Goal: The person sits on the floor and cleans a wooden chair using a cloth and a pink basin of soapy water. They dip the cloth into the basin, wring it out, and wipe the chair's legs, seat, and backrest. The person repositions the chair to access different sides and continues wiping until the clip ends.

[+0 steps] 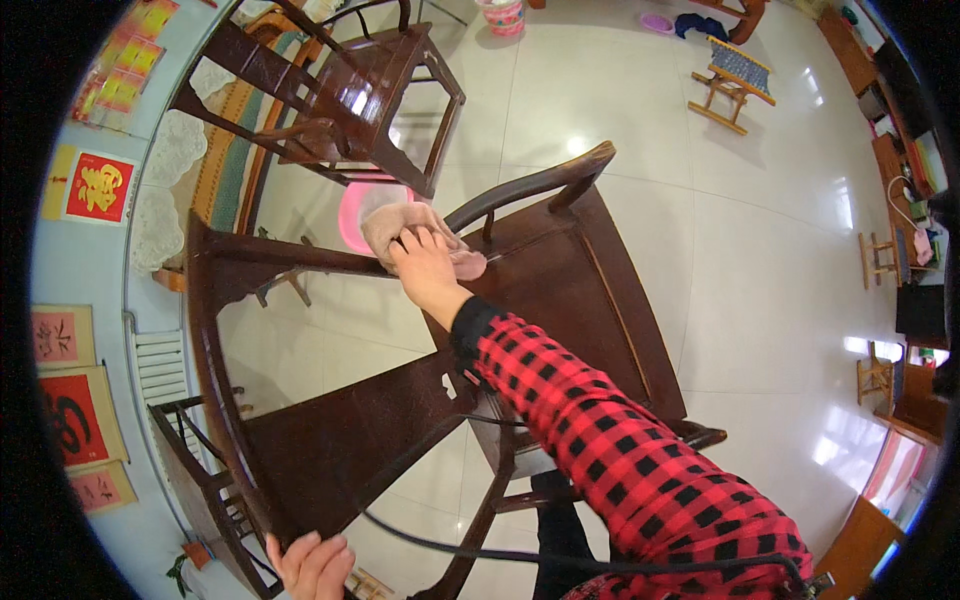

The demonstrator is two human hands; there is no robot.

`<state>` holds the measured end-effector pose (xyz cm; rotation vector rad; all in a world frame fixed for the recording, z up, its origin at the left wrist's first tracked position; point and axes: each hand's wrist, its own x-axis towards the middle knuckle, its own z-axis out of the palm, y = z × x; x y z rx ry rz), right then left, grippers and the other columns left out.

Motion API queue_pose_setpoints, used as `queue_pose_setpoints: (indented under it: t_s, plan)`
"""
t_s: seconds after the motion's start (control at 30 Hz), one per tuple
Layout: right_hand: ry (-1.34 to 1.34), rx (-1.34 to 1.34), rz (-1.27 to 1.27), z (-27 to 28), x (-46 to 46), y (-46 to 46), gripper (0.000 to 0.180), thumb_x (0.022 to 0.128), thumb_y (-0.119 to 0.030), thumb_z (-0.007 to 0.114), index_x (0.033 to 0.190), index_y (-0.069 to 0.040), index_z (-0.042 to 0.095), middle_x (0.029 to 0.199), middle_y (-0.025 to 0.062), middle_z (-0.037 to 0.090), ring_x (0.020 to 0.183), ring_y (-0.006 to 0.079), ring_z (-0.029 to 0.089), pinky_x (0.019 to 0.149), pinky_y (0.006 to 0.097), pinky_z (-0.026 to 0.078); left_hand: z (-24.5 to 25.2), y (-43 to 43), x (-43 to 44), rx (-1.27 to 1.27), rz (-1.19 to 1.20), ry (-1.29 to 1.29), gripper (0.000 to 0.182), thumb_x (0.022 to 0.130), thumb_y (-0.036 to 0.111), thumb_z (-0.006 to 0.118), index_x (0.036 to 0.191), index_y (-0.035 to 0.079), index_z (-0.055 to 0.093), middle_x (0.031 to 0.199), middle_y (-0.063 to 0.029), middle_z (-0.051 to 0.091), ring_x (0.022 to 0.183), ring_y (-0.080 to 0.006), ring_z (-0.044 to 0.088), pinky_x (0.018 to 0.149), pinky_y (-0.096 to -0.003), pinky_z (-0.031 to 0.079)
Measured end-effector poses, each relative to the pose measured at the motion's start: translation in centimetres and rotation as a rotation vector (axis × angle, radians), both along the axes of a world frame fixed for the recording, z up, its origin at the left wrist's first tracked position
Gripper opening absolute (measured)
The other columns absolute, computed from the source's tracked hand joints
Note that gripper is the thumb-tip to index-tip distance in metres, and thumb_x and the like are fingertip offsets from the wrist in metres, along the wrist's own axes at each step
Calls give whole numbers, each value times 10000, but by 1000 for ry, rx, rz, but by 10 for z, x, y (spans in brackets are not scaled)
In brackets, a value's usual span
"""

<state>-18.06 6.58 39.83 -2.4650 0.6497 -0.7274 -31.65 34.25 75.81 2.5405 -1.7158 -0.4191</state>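
A dark brown wooden armchair (555,300) lies before me, its broad back splat (352,427) running toward the lower left. My right hand (427,274), at the end of a red and black checked sleeve, holds a folded pinkish-brown cloth (397,225) against the armrest. The cloth covers part of that rail, near where its curved front end (540,176) begins. At the bottom edge, my left hand (315,562) has its fingers curled over the chair's top rail (217,367); its wrist is out of the frame.
Beyond the armrest, a pink basin (356,217) stands on the tiled floor by a second wooden armchair (367,82). A folding stool (731,75) is at the upper right. A black cable (480,553) crosses low in front. A dark wooden stand (214,495) is at the lower left.
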Motion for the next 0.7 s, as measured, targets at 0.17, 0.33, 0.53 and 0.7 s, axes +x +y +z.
queue_pose_setpoints:
  t_s: [0.17, 0.33, 0.53, 0.7]
  plan:
    - [75, -108, 110, -29, 15, -5, 353, 835, -242, 545, 1116, -33, 584, 1118, 163, 573, 1169, 355, 463, 1069, 485, 250, 0, 4, -2, 64, 37, -42, 532, 925, 455, 489, 1191, 8, 602, 1173, -155, 617, 1154, -370, 510, 1087, -538, 210]
    - [138, -251, 200, -22, -5, -47, 292, 814, -205, 547, 1053, -49, 611, 1046, 136, 615, 1099, 321, 519, 1035, 465, 287, 2, 2, -4, 96, 78, 3, 455, 922, 371, 496, 1167, 7, 618, 1181, -165, 610, 1141, -383, 496, 1014, -519, 302]
    - [473, -109, 132, -8, -89, -170, 250, 763, -176, 606, 977, -48, 614, 987, 117, 613, 1023, 274, 564, 943, 425, 386, 7, 0, -5, 182, 15, -51, 468, 933, 384, 471, 1153, -3, 617, 1154, -184, 619, 1128, -377, 500, 980, -497, 360]
    - [332, -353, -36, -8, -174, -253, 454, 804, -256, 647, 1186, -29, 556, 1237, 156, 563, 1253, 320, 457, 1071, 449, 311, 8, 0, -3, 245, 20, -12, 439, 925, 365, 484, 1120, -2, 628, 1121, -177, 636, 1071, -364, 530, 968, -468, 387]
